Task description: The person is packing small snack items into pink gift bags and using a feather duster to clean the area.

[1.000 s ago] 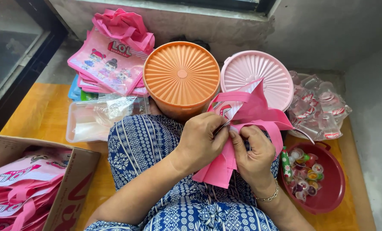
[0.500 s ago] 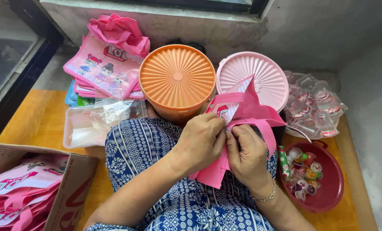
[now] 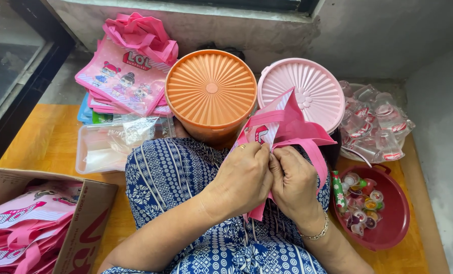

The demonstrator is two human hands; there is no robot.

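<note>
Both hands are together over the lap, working a pink bag [image 3: 287, 129]. The left hand [image 3: 244, 177] pinches the bag's edge with thumb and fingers closed on the fabric; a ring shows on one finger. The right hand [image 3: 293, 185] grips the same bag from the other side, fingers curled tight around the folded fabric and its handle strap, with a bracelet [image 3: 315, 234] on the wrist. The two hands touch knuckle to knuckle. The bag sticks up and away from the hands, partly open, pink outside with a striped printed panel inside, and its lower end hangs down between the hands onto the blue patterned dress [image 3: 170, 177].

Just beyond the bag is an orange tub [image 3: 211, 91] with a ribbed lid, and beside it a pink tub [image 3: 307, 89] with the same kind of lid; the bag overlaps the pink lid in view. To the right sits a dark red bowl [image 3: 394, 223] of small jelly cups, and behind it a clear bag of more cups [image 3: 378, 124]. A stack of pink printed bags [image 3: 127, 76] lies at upper left, a clear plastic tray [image 3: 102, 149] below it, and a cardboard box [image 3: 84, 223] with more pink bags at lower left. All rest on a yellow wooden floor [image 3: 39, 137].
</note>
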